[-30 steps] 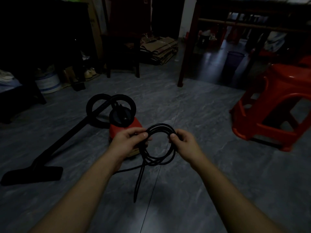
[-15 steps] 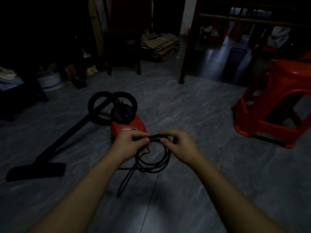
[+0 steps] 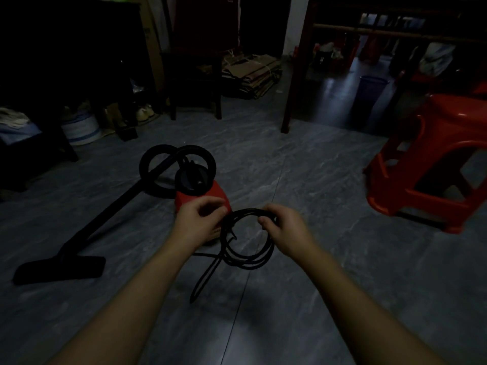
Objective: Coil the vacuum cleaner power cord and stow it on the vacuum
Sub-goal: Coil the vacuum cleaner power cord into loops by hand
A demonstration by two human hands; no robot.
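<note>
Both hands grip coiled black cord (image 3: 245,248): left hand (image 3: 197,223) on left side, right hand (image 3: 283,227) on right. Red vacuum (image 3: 196,193) just beyond.

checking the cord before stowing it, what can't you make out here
Head view:
- Where the power cord joins the vacuum: hidden behind the left hand.
- The cord's plug: too dark to find.
- Cabinet, upper left: detail lost in shadow.
- Red stool: cut off by the right edge.

Dim room, grey tile floor (image 3: 303,164), red stool (image 3: 432,164).
</note>
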